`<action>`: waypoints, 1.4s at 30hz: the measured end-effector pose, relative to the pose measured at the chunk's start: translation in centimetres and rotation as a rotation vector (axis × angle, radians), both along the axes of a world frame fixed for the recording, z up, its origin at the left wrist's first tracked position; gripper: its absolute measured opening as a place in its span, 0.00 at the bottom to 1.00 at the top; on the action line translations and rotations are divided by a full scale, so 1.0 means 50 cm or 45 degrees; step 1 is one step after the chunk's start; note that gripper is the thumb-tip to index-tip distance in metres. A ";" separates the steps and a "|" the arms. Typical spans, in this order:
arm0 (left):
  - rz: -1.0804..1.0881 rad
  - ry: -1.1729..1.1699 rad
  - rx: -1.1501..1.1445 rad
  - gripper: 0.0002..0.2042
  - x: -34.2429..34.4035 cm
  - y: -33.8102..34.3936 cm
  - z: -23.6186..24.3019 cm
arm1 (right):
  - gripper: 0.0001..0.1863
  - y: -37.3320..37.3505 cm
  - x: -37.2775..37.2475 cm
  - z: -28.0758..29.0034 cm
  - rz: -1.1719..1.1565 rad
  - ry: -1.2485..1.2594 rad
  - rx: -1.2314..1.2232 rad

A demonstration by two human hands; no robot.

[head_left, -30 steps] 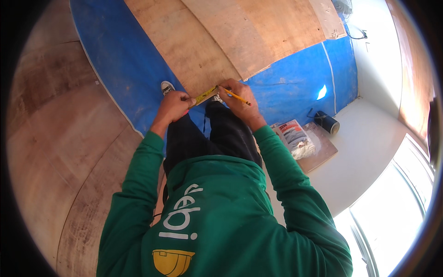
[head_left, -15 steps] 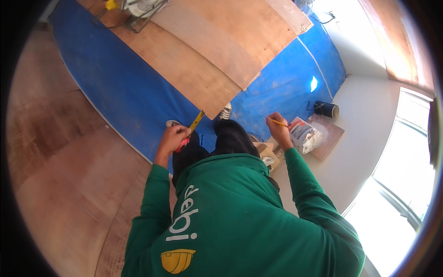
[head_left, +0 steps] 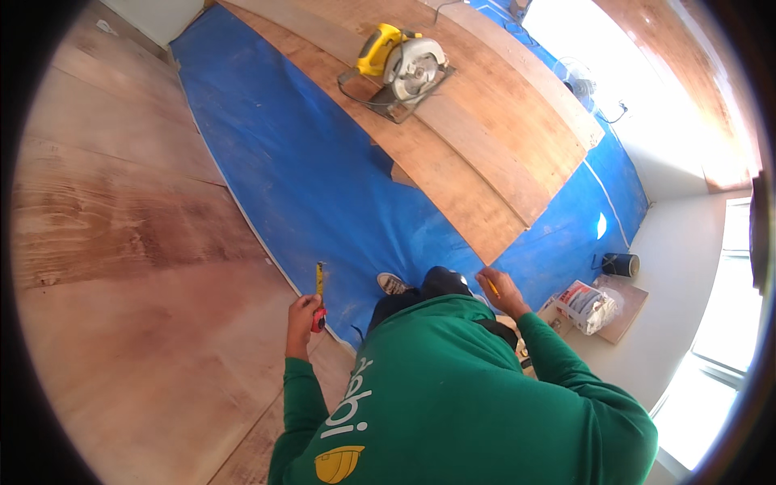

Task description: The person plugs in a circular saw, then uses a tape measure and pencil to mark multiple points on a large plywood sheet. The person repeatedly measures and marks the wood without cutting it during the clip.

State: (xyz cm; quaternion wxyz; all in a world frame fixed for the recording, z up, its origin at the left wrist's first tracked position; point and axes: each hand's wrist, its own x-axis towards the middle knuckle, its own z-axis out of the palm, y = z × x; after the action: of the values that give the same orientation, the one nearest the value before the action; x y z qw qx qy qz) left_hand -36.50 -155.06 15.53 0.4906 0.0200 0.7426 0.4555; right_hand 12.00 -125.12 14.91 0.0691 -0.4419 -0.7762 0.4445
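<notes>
My left hand (head_left: 302, 319) is closed on a red tape measure (head_left: 319, 320), its short yellow blade pulled out and pointing away from me. It hangs over the edge of the blue floor sheet, apart from the boards. Between the fingers of my right hand (head_left: 503, 292) is a yellow pencil (head_left: 492, 287). That hand is at the near corner of a plywood sheet (head_left: 485, 230); whether it touches the wood I cannot tell. A second, narrower board (head_left: 485, 166) lies on top of the plywood. Farther up rests a circular saw (head_left: 408, 69) with a yellow handle and grey guard.
Blue sheeting (head_left: 299, 162) covers the floor under the boards, with bare wood panels (head_left: 145, 267) to the left. On the right are a dark can (head_left: 621, 264), a white-and-red bag (head_left: 588, 305) and a clear fan (head_left: 580, 83) beside the white wall. My shoe (head_left: 394, 283) stands on the sheeting.
My view has swung left, bringing the whole saw into sight. The tape measure has come away from the plywood corner toward the left, while my right hand with the pencil has come to that corner.
</notes>
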 end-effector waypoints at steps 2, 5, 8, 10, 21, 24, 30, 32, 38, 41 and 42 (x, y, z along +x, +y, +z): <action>0.122 0.003 0.044 0.13 -0.029 -0.009 0.001 | 0.14 0.046 -0.096 0.030 0.147 0.013 0.165; 0.292 -0.063 0.138 0.13 -0.039 -0.002 -0.019 | 0.16 0.116 -0.239 0.070 0.057 0.146 0.316; 0.446 -0.234 0.311 0.13 -0.023 0.032 -0.044 | 0.15 0.188 -0.379 0.117 -0.296 0.322 -0.217; 0.485 -0.333 0.373 0.12 -0.019 0.065 -0.052 | 0.15 0.228 -0.469 0.162 -0.157 0.416 0.087; 0.283 -0.432 0.388 0.12 -0.318 0.367 -0.044 | 0.16 0.702 -0.836 0.439 0.136 0.370 0.879; 0.331 -0.467 0.340 0.11 -0.421 0.451 -0.025 | 0.19 0.807 -0.880 0.428 0.166 0.329 0.760; 0.240 -0.509 0.430 0.10 -0.615 0.725 -0.025 | 0.19 0.918 -0.972 0.391 0.463 0.095 0.756; 0.166 -0.518 0.457 0.09 -0.664 0.835 -0.021 | 0.17 0.939 -0.999 0.395 0.520 0.029 0.734; 0.110 -0.433 0.504 0.13 -0.810 1.171 -0.019 | 0.17 0.991 -1.056 0.389 0.345 -0.255 0.678; 0.006 -0.388 0.614 0.13 -0.951 1.321 -0.065 | 0.10 1.009 -1.100 0.363 0.235 -0.327 0.752; -0.019 -0.364 0.569 0.13 -1.013 1.363 -0.084 | 0.09 1.010 -1.136 0.347 0.202 -0.383 0.867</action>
State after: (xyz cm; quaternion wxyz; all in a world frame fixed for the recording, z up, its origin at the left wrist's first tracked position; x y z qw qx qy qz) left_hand -87.14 -86.91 11.33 0.5773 0.0686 0.5464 0.6028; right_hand -44.83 -74.61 32.26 0.0625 -0.3925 -0.9127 0.0952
